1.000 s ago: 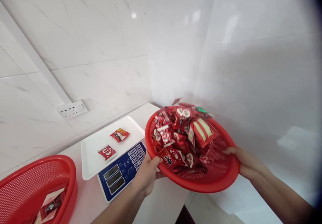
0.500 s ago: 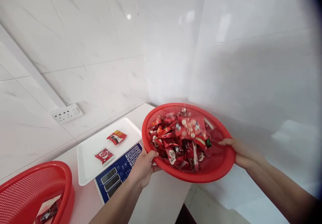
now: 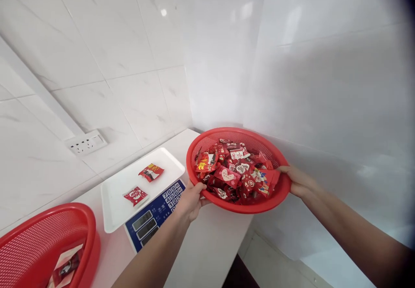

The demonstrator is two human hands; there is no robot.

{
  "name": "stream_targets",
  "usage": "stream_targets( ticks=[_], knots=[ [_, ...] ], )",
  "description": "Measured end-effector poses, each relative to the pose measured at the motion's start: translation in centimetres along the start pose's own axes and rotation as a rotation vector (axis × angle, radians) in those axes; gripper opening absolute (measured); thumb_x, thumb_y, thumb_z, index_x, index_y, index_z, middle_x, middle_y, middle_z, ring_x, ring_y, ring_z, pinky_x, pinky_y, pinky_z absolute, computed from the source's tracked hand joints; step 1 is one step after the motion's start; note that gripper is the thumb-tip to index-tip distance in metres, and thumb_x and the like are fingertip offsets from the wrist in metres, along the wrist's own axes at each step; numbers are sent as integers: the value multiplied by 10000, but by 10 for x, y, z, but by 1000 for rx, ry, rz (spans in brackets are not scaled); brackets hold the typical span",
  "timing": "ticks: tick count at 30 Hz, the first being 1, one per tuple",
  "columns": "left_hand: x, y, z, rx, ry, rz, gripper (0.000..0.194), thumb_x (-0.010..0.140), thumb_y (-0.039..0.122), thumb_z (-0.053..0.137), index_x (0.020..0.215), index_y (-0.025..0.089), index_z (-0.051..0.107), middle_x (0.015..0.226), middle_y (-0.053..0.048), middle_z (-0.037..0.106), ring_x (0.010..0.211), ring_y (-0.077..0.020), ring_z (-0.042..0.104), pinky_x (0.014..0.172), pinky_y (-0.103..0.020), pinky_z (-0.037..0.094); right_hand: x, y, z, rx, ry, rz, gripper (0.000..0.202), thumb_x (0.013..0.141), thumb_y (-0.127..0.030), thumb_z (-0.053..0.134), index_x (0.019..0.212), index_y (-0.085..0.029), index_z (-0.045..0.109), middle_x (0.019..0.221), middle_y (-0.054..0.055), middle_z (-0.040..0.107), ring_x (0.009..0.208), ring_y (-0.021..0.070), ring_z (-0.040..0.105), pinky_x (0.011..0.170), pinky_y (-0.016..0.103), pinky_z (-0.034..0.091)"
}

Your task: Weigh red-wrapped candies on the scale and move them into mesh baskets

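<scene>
The basket [image 3: 241,207] is right of centre in view, over the desk's [image 3: 210,240] far corner; whether its base touches the desk cannot be told. The hands are well apart, both clamped on its rim: the left hand [image 3: 192,199] at 8 o'clock, thumb on top, the right hand [image 3: 300,182] at 3 o'clock. Inside lies a heap of mostly red packets [image 3: 238,167]. A heart packet [image 3: 227,176] sits near the heap's middle, one with yellow print [image 3: 206,162] at 9 o'clock and one with a bright picture [image 3: 264,181] at 4 o'clock.

Taking the basket as the dial's hub, the scale [image 3: 173,160] stands at about 9 o'clock. Two red packets lie apart on its white tray, one [image 3: 151,172] towards the tray's 1 o'clock, the other [image 3: 136,196] towards 7. The left forearm hides part of the blue panel [image 3: 164,212]; the readouts are too faint to read.

Farther out, between 8 and 9 o'clock, a second red basket [image 3: 76,207] is cut off by the picture's edge, a dark packet [image 3: 66,268] inside. A socket [image 3: 86,143] is on the tiled wall [image 3: 129,33], just past 9. The floor [image 3: 275,257] shows at 5 o'clock.
</scene>
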State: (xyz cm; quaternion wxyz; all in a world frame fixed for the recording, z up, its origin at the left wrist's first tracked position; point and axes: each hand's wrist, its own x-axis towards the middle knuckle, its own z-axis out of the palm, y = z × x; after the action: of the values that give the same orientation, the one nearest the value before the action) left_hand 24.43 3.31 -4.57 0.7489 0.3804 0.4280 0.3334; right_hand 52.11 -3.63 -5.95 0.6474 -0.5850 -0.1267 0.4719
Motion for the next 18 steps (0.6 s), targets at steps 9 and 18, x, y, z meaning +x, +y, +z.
stream_targets(
  ticks=[9,18],
  knots=[
    [13,-24,-4,-51,-116,42,456,861,340,554,1295,303,415,1306,-68,544,1088,-205,589,814,-347,537,20,-13,3,-765,243,-631,486,794,-362,553,1250,-199,509,1431,130,435,1356,311,333,1073,476,354],
    [-36,-32,-36,-87,13,-14,779,842,441,578,1477,282,156,1508,-117,304,1313,-269,399,940,-387,461,103,-21,104,-1584,-334,-726,580,842,-514,492,1330,-203,507,1358,115,532,1299,334,402,1062,443,320]
  ],
)
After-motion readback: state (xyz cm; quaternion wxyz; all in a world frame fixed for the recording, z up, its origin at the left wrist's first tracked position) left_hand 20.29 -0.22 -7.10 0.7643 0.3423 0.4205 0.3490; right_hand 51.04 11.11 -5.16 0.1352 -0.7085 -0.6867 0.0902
